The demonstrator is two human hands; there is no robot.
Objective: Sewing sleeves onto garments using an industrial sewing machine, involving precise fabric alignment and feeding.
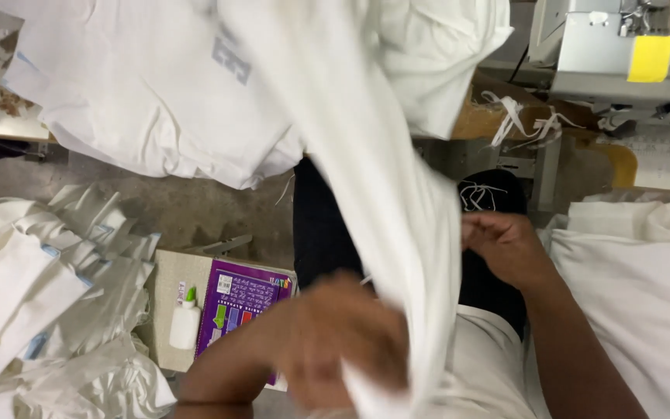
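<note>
White garment: a long piece of white cloth [381, 194] hangs from the upper middle of the view down to the lower middle, draped across the person's lap between the 2 hands.
Left hand: the left hand [343, 341] is low in the view and blurred; its fingers are curled closed on the lower edge of the white cloth.
Right hand: the right hand [505, 244] sits just right of the cloth with fingers bent toward its edge; whether it pinches the cloth or only touches it I cannot tell.
Lap: dark trousers [323, 233] show behind the cloth on both sides.
Stack above: a heap of white garments [157, 85] lies on a surface at the upper left, 1 of them bearing a grey printed patch.
Pile at left: loose folded white pieces [32, 302] with small blue tags spread over the left edge.
Box and bottle: a small white bottle with a green tip [185, 322] rests on a beige board beside a purple box [238, 306], near the left forearm.
Pile at right: more white fabric [645, 271] is stacked along the right side, touching the right forearm.
Machine: a grey sewing machine [606, 46] with a yellow patch stands at the upper right, well apart from both hands.
</note>
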